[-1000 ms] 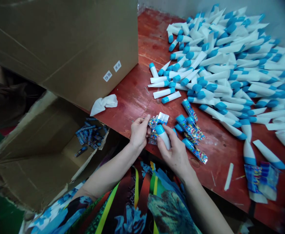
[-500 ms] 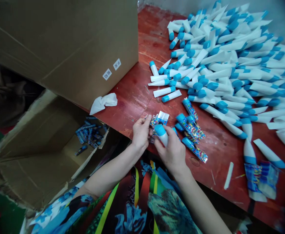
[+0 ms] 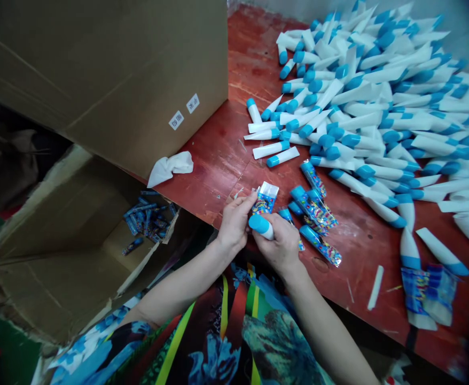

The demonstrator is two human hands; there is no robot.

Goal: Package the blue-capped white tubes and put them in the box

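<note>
In my right hand point(image 3: 279, 241) is a white tube with a blue cap point(image 3: 262, 227), gripped with the capped end toward my left hand. My left hand point(image 3: 235, 220) is closed, thumb stretched over the bent fingers beside the cap; what it pinches is hidden. Just past its thumb tip lies a printed plastic sleeve point(image 3: 265, 199) with a clear end, on the red table. Several tubes in colourful printed sleeves point(image 3: 320, 246) lie to the right of my right hand.
A large pile of white tubes with blue caps point(image 3: 362, 101) covers the back right of the table point(image 3: 214, 144). A tall cardboard box point(image 3: 146, 69) stands left, with crumpled tissue point(image 3: 172, 167) nearby. Lower left, an open carton point(image 3: 58, 267) holds wrapped pieces point(image 3: 148, 219). Flat printed sleeves point(image 3: 429, 294) lie right.
The capped tube in my right hand has tipped leftward, its cap now closer to my left hand. My left thumb has shifted slightly right, and the printed sleeve it was over is no longer visible.
</note>
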